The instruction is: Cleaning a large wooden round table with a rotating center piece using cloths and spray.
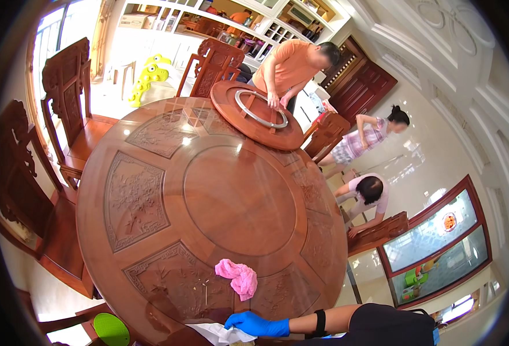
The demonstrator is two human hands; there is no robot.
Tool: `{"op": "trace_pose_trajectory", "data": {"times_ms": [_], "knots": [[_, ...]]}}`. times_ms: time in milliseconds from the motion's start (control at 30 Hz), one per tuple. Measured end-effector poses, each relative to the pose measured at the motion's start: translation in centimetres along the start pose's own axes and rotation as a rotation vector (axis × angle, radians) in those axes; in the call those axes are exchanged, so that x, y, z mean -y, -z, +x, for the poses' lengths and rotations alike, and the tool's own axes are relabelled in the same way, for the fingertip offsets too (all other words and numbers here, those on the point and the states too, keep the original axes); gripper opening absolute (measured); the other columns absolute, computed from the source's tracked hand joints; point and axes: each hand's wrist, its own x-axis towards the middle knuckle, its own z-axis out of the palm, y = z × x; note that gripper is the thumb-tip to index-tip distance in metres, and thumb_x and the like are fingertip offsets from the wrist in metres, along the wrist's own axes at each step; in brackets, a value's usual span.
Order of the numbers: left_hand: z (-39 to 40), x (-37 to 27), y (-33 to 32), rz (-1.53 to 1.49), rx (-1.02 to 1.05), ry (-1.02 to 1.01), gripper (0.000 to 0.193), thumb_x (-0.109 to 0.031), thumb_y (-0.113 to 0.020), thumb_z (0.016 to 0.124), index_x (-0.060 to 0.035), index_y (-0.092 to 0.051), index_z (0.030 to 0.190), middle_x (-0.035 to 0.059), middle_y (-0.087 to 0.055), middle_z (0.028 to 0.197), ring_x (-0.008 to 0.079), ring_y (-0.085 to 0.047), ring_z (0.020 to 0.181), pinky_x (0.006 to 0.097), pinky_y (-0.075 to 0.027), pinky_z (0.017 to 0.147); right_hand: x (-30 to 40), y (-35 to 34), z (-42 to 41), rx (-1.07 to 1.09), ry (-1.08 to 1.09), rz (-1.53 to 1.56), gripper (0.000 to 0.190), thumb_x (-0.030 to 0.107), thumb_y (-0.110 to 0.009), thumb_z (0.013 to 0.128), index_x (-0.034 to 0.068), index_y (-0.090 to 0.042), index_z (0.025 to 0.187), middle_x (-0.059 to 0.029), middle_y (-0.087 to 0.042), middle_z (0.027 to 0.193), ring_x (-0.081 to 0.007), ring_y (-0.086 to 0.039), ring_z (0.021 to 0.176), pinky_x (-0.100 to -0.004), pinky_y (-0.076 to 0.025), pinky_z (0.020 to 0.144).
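My right hand (256, 325), in a blue glove, is at the bottom edge of the view with its fingers closed on a crumpled white tissue or cloth (219, 333). It is at the near rim of a large round carved wooden table (237, 203). Just beyond the hand, a crumpled pink cloth (239, 279) lies on the tabletop, with small pale scraps (206, 294) to its left. My left hand is out of view. At the table's far side, a person in an orange shirt touches a tilted round wooden turntable (232, 116) with a metal ring (242, 109) on its underside.
Carved wooden chairs (83, 140) stand around the table. A bright green perforated oval thing (111, 329) is at the lower left. Two other people are at the right, one bending by a chair back (377, 233). A green toy-like figure (148, 80) stands near the white cabinets.
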Motion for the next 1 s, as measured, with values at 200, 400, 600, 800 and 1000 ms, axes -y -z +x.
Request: {"op": "trace_pose_trajectory", "data": {"times_ms": [200,400,600,800,1000], "knots": [[-0.6,-0.2,0.2,0.005,-0.026,-0.001,0.031,-0.02,-0.059,0.079,-0.0044,-0.057,0.106,0.0152,-0.056,0.104,0.0253,-0.053,0.095,0.0357,-0.041,0.085,-0.1,0.2,0.0,-0.045,0.148,0.065,0.019,0.006,-0.051,0.084,0.004,-0.063,0.098,-0.0088,-0.063,0.095,-0.0187,-0.06,0.09,-0.0286,-0.045,0.084],[-2.9,4.3,-0.3,0.02,-0.059,0.032,0.035,-0.019,-0.06,0.079,-0.0043,-0.055,0.11,0.016,-0.055,0.108,0.0262,-0.053,0.099,0.0363,-0.04,0.089,1.8,1.2,-0.8,0.08,-0.044,0.163,0.021,0.018,-0.058,0.085,0.003,-0.063,0.099,-0.0061,-0.063,0.095,-0.0136,-0.058,0.09,-0.0281,-0.045,0.082],[-5.5,13.4,1.7,0.008,-0.322,-0.045,0.038,-0.019,-0.061,0.078,-0.0042,-0.054,0.113,0.0168,-0.054,0.113,0.0271,-0.053,0.103,0.0368,-0.039,0.093,2.4,8.4,-0.9,-0.341,0.054,0.101,0.031,0.0,-0.064,0.076,0.003,-0.057,0.106,-0.0053,-0.057,0.102,-0.0149,-0.053,0.095,-0.0296,-0.045,0.084],[-13.1,6.6,7.7,-0.579,-0.355,0.077,0.053,-0.011,-0.061,0.08,-0.0021,-0.041,0.128,0.0168,-0.049,0.123,0.0267,-0.048,0.11,0.0349,-0.038,0.092,1.4,14.3,3.1,-0.954,0.33,-0.252,0.027,-0.007,-0.058,0.076,0.003,-0.06,0.101,-0.0092,-0.056,0.096,-0.0219,-0.055,0.093,-0.031,-0.045,0.08],[-17.9,-4.3,12.8,-0.694,-0.289,-0.152,0.044,-0.008,-0.055,0.084,0.0001,-0.042,0.125,0.0127,-0.048,0.123,0.0244,-0.047,0.111,0.0325,-0.038,0.092,2.1,11.6,11.3,-0.902,0.233,-0.044,0.017,0.005,-0.058,0.081,-0.001,-0.063,0.096,-0.0127,-0.063,0.089,-0.0209,-0.059,0.083,-0.0312,-0.046,0.075]]}}
